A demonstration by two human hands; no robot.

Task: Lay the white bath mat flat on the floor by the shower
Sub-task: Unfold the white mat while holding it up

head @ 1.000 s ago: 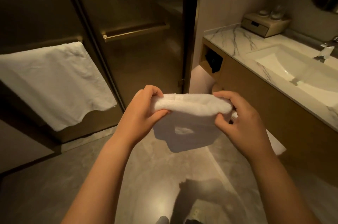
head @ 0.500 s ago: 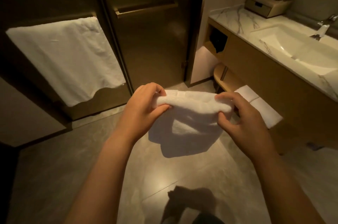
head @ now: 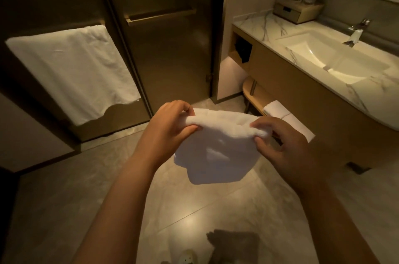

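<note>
Currently: white bath mat (head: 212, 151), still folded, held in the air above floor (head: 64, 188) before shower door (head: 168, 52); left hand (head: 170, 127) and right hand (head: 287, 147) each pinch its top edge, likely so it drops open.

Glossy grey-beige tiled floor (head: 64, 199), lit warm, crossed by thin grout lines. At the bottom edge, a dark shadowed patch (head: 233, 242) and possibly a pale slipper toe (head: 188, 257), too cropped to tell. Curved wooden low shelf (head: 255, 96) under the vanity, carrying folded white towels (head: 287, 120).
</note>
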